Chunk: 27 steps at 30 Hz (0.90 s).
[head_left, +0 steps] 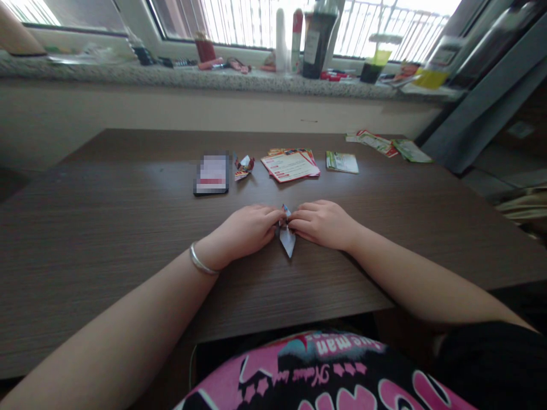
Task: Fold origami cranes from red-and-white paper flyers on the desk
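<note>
A small piece of folded paper (288,242), whitish with a coloured patch near its top, lies between my two hands at the middle of the table. Its lower end tapers to a point toward me. My left hand (254,226), below a silver bangle (201,259), pinches the paper's left side with thumb and fingers. From the other side, the fingers of my right hand (323,223) close on its right edge. The fingertips cover the paper's middle. Just beyond my left hand sits a crumpled, folded colourful paper piece (244,167).
Behind my hands on the brown table (141,239) are a phone-like device (212,173) with a blurred screen, a stack of printed cards (291,165) and a smaller stack (342,162). More paper strips (376,143) lie at the far right. Bottles (317,42) line the windowsill (171,77).
</note>
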Each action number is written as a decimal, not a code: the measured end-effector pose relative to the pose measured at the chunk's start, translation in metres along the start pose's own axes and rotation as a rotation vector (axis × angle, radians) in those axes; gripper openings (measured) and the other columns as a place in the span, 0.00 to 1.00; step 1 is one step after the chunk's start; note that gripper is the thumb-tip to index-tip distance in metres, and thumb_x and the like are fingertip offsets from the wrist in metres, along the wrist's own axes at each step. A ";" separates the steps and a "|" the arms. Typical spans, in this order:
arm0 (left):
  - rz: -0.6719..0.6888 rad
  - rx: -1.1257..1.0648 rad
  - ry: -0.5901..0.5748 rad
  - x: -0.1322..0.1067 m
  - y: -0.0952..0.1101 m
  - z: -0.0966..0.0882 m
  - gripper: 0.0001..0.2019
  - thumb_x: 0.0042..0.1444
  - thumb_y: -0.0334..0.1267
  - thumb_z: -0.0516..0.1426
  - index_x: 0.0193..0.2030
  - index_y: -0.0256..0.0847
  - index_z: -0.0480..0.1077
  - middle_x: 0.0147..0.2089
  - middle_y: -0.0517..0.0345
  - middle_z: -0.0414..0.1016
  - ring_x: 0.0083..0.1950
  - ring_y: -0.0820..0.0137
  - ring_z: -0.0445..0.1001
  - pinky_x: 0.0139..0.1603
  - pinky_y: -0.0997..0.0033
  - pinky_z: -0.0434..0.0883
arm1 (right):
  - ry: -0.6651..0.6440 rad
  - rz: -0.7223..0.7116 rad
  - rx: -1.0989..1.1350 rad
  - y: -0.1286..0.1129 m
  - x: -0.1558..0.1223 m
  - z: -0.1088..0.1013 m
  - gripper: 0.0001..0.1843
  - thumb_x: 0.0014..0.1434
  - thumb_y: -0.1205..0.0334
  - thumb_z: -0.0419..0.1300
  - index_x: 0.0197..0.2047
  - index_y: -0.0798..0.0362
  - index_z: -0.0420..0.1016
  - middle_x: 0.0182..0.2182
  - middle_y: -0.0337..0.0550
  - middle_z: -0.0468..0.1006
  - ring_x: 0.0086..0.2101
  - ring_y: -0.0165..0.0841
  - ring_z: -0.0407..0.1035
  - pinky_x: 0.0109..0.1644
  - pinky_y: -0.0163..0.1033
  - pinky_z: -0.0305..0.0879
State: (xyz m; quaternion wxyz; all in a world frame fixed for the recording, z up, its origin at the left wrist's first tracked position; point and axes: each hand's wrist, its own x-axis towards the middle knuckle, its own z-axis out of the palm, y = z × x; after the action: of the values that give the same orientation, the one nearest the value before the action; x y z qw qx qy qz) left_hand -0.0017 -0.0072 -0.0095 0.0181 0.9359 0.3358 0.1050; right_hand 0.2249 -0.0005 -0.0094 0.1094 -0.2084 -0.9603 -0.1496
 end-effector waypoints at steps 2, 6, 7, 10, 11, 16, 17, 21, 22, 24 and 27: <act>0.031 -0.045 0.016 0.000 -0.002 0.000 0.15 0.61 0.30 0.52 0.54 0.39 0.70 0.58 0.50 0.73 0.58 0.65 0.72 0.62 0.62 0.68 | -0.007 -0.020 -0.044 -0.003 0.001 -0.003 0.12 0.68 0.62 0.50 0.45 0.53 0.75 0.45 0.44 0.80 0.46 0.35 0.69 0.43 0.40 0.61; 0.066 -0.034 0.027 -0.001 -0.004 -0.001 0.13 0.64 0.35 0.51 0.51 0.40 0.74 0.59 0.50 0.73 0.59 0.64 0.71 0.62 0.60 0.67 | -0.031 -0.055 -0.104 -0.010 0.003 -0.008 0.11 0.68 0.64 0.50 0.44 0.54 0.74 0.47 0.46 0.79 0.48 0.37 0.68 0.44 0.41 0.61; 0.067 -0.010 0.019 -0.001 -0.004 -0.002 0.13 0.64 0.36 0.51 0.51 0.40 0.74 0.58 0.50 0.74 0.58 0.63 0.72 0.61 0.58 0.68 | -0.029 -0.058 -0.101 -0.011 0.003 -0.008 0.11 0.68 0.64 0.50 0.43 0.54 0.75 0.47 0.46 0.79 0.48 0.37 0.68 0.44 0.41 0.61; 0.059 0.055 -0.010 -0.001 -0.001 -0.005 0.13 0.64 0.37 0.52 0.50 0.41 0.75 0.55 0.50 0.76 0.53 0.60 0.74 0.56 0.56 0.70 | -0.008 -0.052 -0.080 -0.011 0.003 -0.007 0.11 0.68 0.64 0.50 0.43 0.52 0.75 0.45 0.45 0.79 0.47 0.36 0.68 0.43 0.41 0.60; 0.052 0.065 -0.015 -0.001 0.001 -0.007 0.13 0.64 0.37 0.52 0.49 0.41 0.76 0.54 0.49 0.76 0.52 0.60 0.75 0.55 0.57 0.70 | -0.003 -0.047 -0.077 -0.011 0.003 -0.006 0.11 0.68 0.63 0.50 0.43 0.52 0.75 0.43 0.44 0.79 0.46 0.36 0.68 0.43 0.41 0.60; 0.010 0.044 -0.033 0.001 0.004 -0.010 0.11 0.62 0.35 0.53 0.46 0.38 0.75 0.47 0.50 0.77 0.48 0.62 0.75 0.53 0.61 0.70 | -0.009 -0.024 -0.075 -0.009 0.002 -0.003 0.11 0.68 0.63 0.51 0.42 0.52 0.74 0.41 0.43 0.80 0.43 0.35 0.69 0.41 0.41 0.58; 0.004 0.036 -0.039 0.001 0.003 -0.009 0.10 0.62 0.35 0.53 0.46 0.38 0.74 0.46 0.50 0.78 0.48 0.63 0.75 0.53 0.61 0.70 | -0.012 -0.018 -0.073 -0.008 0.002 -0.002 0.11 0.68 0.62 0.51 0.42 0.52 0.74 0.41 0.43 0.80 0.43 0.35 0.69 0.42 0.41 0.58; -0.003 0.017 -0.031 0.000 -0.001 -0.006 0.11 0.62 0.35 0.53 0.48 0.40 0.73 0.48 0.51 0.77 0.49 0.63 0.75 0.53 0.62 0.71 | -0.020 0.071 -0.058 -0.006 0.002 0.001 0.10 0.68 0.62 0.52 0.41 0.53 0.75 0.42 0.44 0.80 0.43 0.35 0.69 0.42 0.40 0.58; -0.006 0.013 -0.025 -0.001 -0.002 -0.005 0.12 0.62 0.35 0.53 0.49 0.40 0.73 0.49 0.51 0.77 0.50 0.63 0.75 0.53 0.63 0.71 | -0.020 0.100 -0.054 -0.005 0.002 0.002 0.10 0.67 0.62 0.52 0.41 0.53 0.75 0.42 0.44 0.80 0.42 0.35 0.70 0.41 0.40 0.59; -0.012 0.014 -0.015 -0.001 -0.002 -0.004 0.12 0.62 0.35 0.53 0.51 0.39 0.72 0.51 0.50 0.77 0.51 0.63 0.75 0.54 0.62 0.70 | -0.017 0.138 -0.046 -0.004 0.002 0.003 0.11 0.67 0.62 0.52 0.40 0.53 0.75 0.42 0.44 0.80 0.42 0.35 0.70 0.41 0.40 0.59; -0.014 0.017 -0.001 0.000 -0.001 -0.002 0.13 0.62 0.35 0.53 0.51 0.39 0.72 0.53 0.51 0.77 0.52 0.62 0.75 0.55 0.61 0.70 | -0.007 0.155 -0.036 -0.002 0.002 0.005 0.11 0.67 0.62 0.53 0.40 0.53 0.76 0.42 0.45 0.80 0.42 0.35 0.70 0.40 0.40 0.58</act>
State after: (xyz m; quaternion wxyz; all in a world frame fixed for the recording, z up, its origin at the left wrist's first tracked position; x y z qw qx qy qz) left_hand -0.0033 -0.0066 -0.0078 0.0111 0.9337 0.3432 0.1014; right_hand 0.2212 -0.0003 -0.0138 0.1138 -0.2845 -0.9388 -0.1574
